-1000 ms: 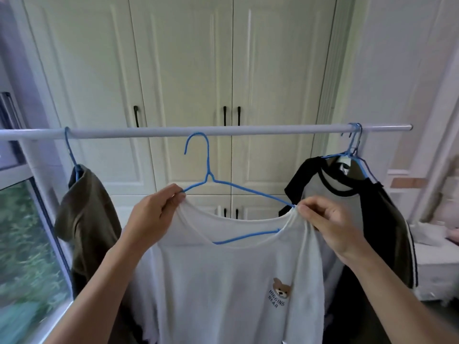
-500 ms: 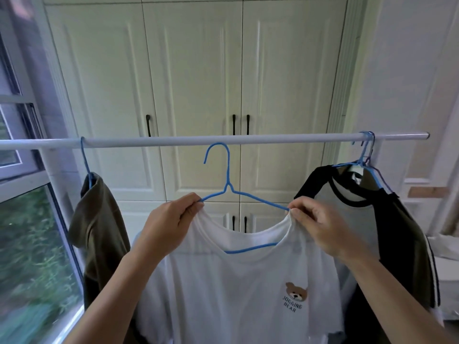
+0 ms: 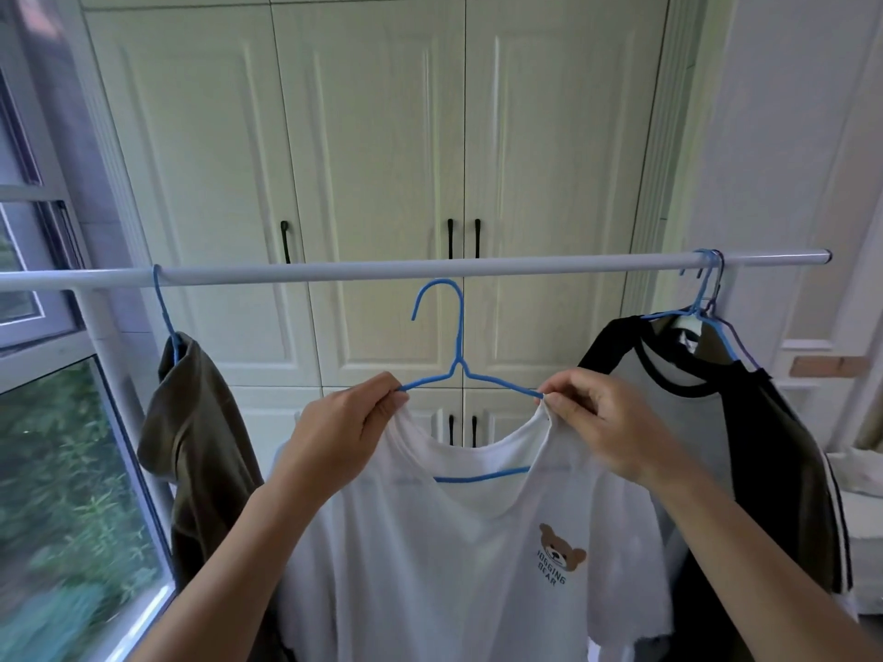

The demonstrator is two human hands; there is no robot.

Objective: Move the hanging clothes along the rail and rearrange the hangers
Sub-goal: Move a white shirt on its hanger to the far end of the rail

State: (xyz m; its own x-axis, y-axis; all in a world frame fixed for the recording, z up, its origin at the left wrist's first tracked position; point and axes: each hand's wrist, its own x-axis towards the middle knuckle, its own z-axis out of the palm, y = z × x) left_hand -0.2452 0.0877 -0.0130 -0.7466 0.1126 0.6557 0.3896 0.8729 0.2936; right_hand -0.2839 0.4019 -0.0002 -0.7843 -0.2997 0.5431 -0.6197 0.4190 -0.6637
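Note:
A white T-shirt point(image 3: 458, 556) with a small bear print hangs on a blue wire hanger point(image 3: 459, 346). My left hand point(image 3: 344, 422) pinches the shirt's left shoulder and the hanger arm; my right hand point(image 3: 597, 422) pinches the right shoulder the same way. The hanger's hook sits just below the white rail point(image 3: 382, 272), in front of it, not hooked on. An olive garment point(image 3: 196, 446) hangs on a blue hanger at the rail's left. At the right end hangs a grey shirt with black sleeves point(image 3: 693, 422), with more hangers and clothes bunched behind it.
White wardrobe doors point(image 3: 372, 160) with black handles stand behind the rail. A window point(image 3: 62, 494) with greenery outside is at the left, beside the rail's upright post point(image 3: 114, 375). A white wall and low furniture are at the right.
The view has tilted up, so rail and clothes sit lower in the frame. The hanger has turned more level, its hook still just under the rail. Both hands keep their pinch.

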